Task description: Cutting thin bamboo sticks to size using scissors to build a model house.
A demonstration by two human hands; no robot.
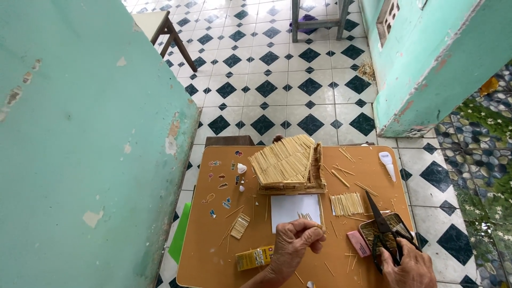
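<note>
My left hand (295,242) pinches a small bundle of thin wooden sticks (306,217) over a white sheet of paper (288,209) on a small brown table (213,256). Black scissors (385,233) are gripped in my right hand (410,266), their blades pointing away over a metal tin (373,230) filled with sticks. Behind the paper stands a little house built of sticks (290,164) with a sloped roof. A flat panel of glued sticks (346,204) lies to the right of the paper.
Loose sticks, a smaller stick panel (240,225), a yellow box (255,257), a pink eraser (358,243) and a white glue tube (388,164) lie on the table. Teal walls (80,160) flank the tiled floor (277,80); stools stand farther back.
</note>
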